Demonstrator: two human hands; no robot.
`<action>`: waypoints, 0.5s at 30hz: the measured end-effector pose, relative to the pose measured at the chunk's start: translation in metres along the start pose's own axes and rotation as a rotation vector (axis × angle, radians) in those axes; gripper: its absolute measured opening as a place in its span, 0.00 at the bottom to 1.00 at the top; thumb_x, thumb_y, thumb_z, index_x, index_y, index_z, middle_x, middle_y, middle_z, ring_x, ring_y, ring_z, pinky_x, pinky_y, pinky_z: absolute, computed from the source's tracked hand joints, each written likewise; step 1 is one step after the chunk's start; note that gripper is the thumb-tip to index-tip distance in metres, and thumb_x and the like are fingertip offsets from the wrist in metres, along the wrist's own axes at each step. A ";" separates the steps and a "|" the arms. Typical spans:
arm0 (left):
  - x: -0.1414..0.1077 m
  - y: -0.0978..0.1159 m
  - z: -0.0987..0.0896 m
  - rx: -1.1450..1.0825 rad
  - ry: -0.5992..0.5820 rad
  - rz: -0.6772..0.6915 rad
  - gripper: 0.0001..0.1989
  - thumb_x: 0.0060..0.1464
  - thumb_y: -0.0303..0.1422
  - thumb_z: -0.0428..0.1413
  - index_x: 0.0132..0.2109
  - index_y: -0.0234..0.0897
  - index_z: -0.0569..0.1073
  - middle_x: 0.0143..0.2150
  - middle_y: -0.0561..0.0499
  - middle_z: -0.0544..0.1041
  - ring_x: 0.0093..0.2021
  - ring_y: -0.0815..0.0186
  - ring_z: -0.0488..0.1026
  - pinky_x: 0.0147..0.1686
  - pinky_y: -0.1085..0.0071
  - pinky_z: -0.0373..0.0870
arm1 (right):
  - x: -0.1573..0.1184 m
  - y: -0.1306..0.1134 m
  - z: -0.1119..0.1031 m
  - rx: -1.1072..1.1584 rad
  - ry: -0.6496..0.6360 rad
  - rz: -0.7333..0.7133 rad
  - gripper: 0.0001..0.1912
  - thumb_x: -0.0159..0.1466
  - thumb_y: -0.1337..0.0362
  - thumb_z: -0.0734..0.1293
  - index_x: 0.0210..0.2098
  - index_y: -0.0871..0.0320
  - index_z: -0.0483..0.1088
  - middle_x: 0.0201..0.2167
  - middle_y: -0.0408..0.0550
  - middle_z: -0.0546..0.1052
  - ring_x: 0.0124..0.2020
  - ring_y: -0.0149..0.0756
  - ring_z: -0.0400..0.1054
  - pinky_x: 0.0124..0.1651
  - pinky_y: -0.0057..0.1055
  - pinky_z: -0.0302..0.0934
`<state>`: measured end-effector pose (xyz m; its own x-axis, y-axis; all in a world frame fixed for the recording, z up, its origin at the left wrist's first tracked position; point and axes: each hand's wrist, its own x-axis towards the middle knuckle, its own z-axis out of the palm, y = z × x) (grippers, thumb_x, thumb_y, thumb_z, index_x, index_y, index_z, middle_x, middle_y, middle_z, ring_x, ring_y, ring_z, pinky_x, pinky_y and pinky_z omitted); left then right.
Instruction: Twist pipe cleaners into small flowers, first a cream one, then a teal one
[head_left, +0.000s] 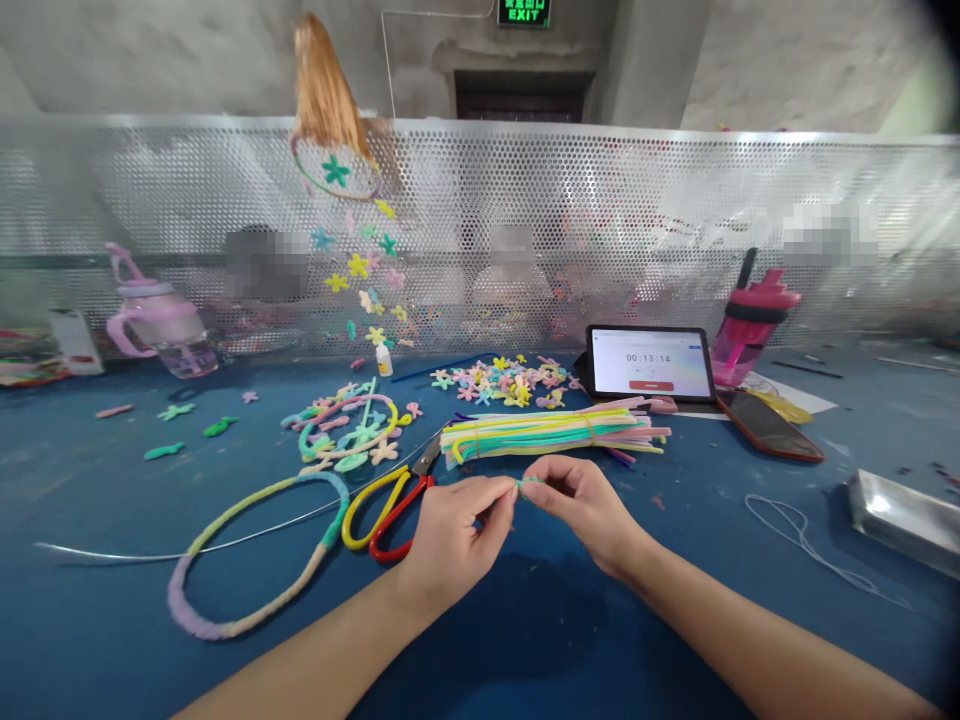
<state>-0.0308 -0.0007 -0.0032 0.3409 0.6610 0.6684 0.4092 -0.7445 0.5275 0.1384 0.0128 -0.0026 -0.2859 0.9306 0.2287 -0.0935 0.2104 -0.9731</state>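
Observation:
Both my hands meet near the middle of the blue table. My left hand [465, 525] and my right hand [581, 505] each pinch a small green fuzzy piece [519, 484], mostly hidden by the fingertips. Just beyond them lies a banded bundle of pastel pipe cleaners [555, 432]. Scissors with one yellow and one red handle [390, 515] rest open to the left of my left hand. Farther left, a large pastel-wrapped ring [180, 592] lies flat. Behind it is a smaller ring [390, 408] among loose fuzzy shapes.
Fuzzy flowers [502, 382] are piled at the back. A tablet [649, 362] showing a timer, a pink cup [750, 325] and a phone [772, 425] stand or lie right; a metal box [907, 520] is at the right edge. A pink jug [161, 320] stands left, before a perforated metal screen [465, 180].

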 end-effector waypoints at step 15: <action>-0.003 -0.002 0.004 -0.075 0.038 -0.070 0.14 0.58 0.27 0.49 0.50 0.34 0.70 0.34 0.48 0.79 0.24 0.70 0.76 0.26 0.79 0.74 | -0.001 -0.004 0.003 0.024 0.120 -0.047 0.12 0.55 0.58 0.69 0.23 0.59 0.68 0.20 0.41 0.67 0.22 0.27 0.56 0.26 0.26 0.51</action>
<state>-0.0294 -0.0006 -0.0079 0.2807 0.7090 0.6470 0.3661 -0.7022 0.6106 0.1363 0.0103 0.0016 -0.1642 0.9494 0.2677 -0.1275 0.2487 -0.9601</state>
